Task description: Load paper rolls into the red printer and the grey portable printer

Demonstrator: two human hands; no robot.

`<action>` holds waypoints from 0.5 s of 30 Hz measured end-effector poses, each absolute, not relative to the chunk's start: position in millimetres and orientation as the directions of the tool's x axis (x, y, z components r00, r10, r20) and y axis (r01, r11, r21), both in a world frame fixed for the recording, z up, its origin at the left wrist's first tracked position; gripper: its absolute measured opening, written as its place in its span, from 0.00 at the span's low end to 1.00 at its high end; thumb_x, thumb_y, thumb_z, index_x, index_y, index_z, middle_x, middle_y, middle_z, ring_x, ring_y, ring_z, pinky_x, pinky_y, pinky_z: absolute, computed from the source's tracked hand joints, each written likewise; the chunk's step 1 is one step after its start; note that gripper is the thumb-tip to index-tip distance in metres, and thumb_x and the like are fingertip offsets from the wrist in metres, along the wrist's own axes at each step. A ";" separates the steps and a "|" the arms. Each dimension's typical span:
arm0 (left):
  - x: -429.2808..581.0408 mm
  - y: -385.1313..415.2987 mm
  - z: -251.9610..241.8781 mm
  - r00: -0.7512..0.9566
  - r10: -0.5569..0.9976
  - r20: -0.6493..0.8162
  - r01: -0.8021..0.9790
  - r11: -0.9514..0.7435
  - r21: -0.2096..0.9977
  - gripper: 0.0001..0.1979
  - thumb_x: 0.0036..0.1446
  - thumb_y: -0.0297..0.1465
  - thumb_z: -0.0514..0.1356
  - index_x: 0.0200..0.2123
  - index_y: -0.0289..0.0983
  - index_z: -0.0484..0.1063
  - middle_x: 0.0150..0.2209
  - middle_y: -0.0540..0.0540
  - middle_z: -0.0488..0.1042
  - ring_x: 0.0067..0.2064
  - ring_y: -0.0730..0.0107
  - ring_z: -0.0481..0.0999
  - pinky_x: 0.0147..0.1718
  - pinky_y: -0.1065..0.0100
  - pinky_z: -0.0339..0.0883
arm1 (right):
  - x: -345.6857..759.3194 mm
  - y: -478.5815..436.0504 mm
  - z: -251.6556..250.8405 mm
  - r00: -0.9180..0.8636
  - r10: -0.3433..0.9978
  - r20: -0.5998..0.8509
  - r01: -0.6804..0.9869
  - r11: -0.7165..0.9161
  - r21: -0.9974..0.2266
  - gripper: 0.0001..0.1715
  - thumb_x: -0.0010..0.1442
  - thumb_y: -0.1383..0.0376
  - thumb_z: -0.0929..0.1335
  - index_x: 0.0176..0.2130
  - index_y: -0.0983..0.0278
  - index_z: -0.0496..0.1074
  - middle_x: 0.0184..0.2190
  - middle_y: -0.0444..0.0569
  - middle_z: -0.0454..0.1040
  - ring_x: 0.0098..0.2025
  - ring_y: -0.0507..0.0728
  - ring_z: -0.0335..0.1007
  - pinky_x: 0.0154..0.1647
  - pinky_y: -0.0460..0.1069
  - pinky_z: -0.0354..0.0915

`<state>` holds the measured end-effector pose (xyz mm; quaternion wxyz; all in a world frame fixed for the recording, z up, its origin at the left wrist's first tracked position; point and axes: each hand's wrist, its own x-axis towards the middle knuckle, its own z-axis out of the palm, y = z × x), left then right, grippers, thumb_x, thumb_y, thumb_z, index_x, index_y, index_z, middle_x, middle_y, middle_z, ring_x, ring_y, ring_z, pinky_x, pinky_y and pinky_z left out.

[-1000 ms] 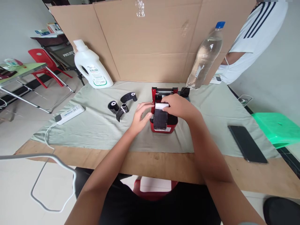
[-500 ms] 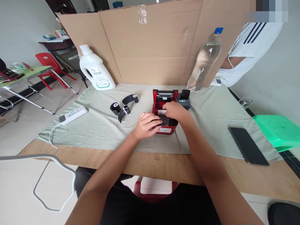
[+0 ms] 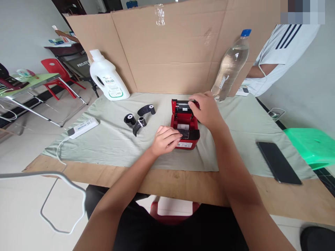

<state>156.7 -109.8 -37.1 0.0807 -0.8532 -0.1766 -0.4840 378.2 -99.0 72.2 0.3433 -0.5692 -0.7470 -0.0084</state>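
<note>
The bare wooden table edge [image 3: 183, 184] runs closest, with both forearms reaching over it onto a pale green cloth [image 3: 104, 143] that covers the rest of the top. A dark phone [image 3: 278, 162] lies flat at the right, half on the cloth and well apart from the hands. The left hand [image 3: 166, 139] rests against the front left corner of a small red printer [image 3: 194, 138] that stands on the cloth, its fingers curled together and their tips at a black strip [image 3: 185, 133] hanging over the front edge; whether they pinch the strip cannot be told. Inside the open printer, just behind the strip, sits a white paper roll [image 3: 183, 126]. The right hand [image 3: 206, 111] is further back, its fingers closed over the top right of the raised lid [image 3: 181, 104]. To the left of the printer lie three black ribbon rolls [image 3: 128, 119], close together, and beyond them a white power strip [image 3: 82, 127] near the cloth's left edge. At the back stand a white detergent jug [image 3: 108, 78] on the left and a clear water bottle [image 3: 230, 66] with a blue cap on the right, both before a folded cardboard screen [image 3: 170, 45]. Past its right end stands another person in a white striped shirt [image 3: 282, 52].
</note>
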 end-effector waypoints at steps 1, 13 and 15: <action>156.8 -110.0 -37.5 0.468 0.225 0.855 0.383 -0.923 0.033 0.07 0.66 0.30 0.59 0.40 0.42 0.79 0.37 0.48 0.83 0.40 0.66 0.79 0.41 0.60 0.66 | 378.2 -94.3 67.3 -0.092 0.832 0.547 0.869 0.336 -0.364 0.18 0.70 0.62 0.61 0.48 0.63 0.79 0.47 0.56 0.79 0.50 0.66 0.67 0.53 0.59 0.62; 155.8 -112.2 -42.6 0.505 0.185 0.843 0.357 -0.934 -0.009 0.09 0.66 0.30 0.60 0.46 0.43 0.79 0.39 0.48 0.83 0.42 0.64 0.79 0.42 0.61 0.66 | 388.7 -99.0 70.3 -0.413 0.911 0.006 0.790 0.362 -0.494 0.10 0.57 0.72 0.68 0.34 0.63 0.81 0.38 0.48 0.77 0.38 0.56 0.71 0.43 0.50 0.64; 155.1 -111.4 -44.0 0.520 0.217 0.826 0.364 -0.931 0.015 0.09 0.66 0.31 0.60 0.46 0.44 0.79 0.39 0.48 0.83 0.42 0.64 0.79 0.42 0.60 0.65 | 389.2 -101.1 69.7 -0.408 0.912 -0.042 0.813 0.342 -0.471 0.15 0.59 0.73 0.67 0.42 0.63 0.82 0.44 0.51 0.76 0.43 0.58 0.72 0.49 0.52 0.66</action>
